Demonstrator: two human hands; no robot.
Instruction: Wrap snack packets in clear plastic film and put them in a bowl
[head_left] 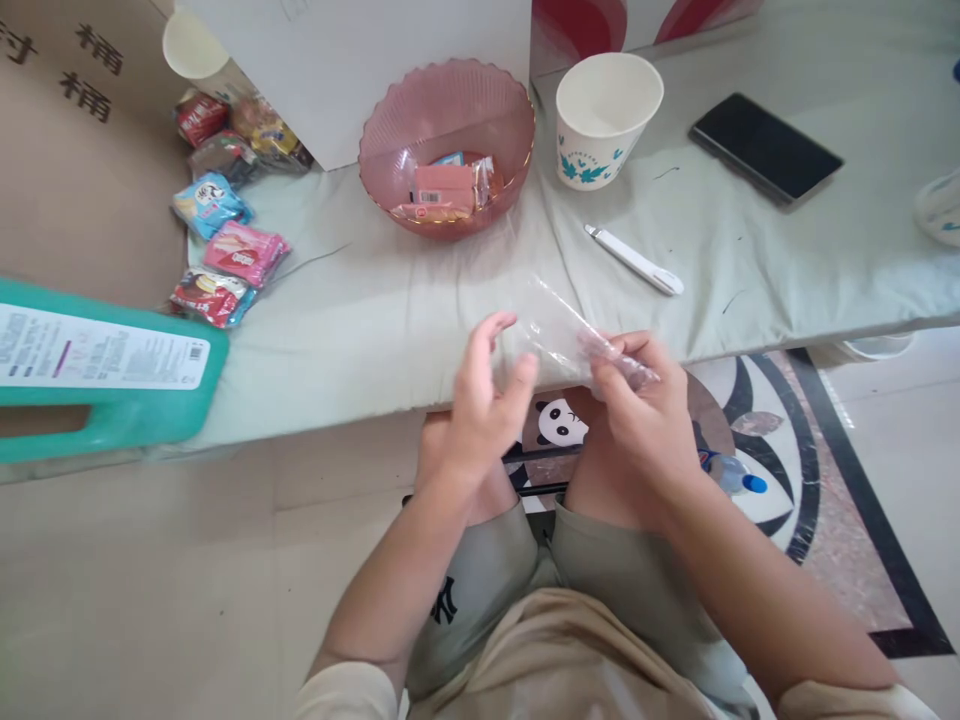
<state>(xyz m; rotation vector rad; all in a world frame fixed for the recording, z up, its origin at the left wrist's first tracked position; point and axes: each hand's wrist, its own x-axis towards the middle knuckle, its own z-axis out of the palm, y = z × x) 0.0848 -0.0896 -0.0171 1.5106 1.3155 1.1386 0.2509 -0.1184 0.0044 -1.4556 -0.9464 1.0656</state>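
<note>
A clear plastic bag hangs over the front edge of the cloth-covered table, its right end crumpled in my right hand, which is closed on it. My left hand is open just left of the bag, thumb and fingers apart, with nothing in it. Behind the bag stands a pink scalloped bowl with several wrapped snacks inside. A white utility knife lies to the right, and beyond it a white paper cup with teal leaves stands upright.
Several bagged snack packs lie at the left, near a green jug and a cardboard box. White boxes stand at the back. A black phone rests at the right. On the floor is a bottle with a blue cap.
</note>
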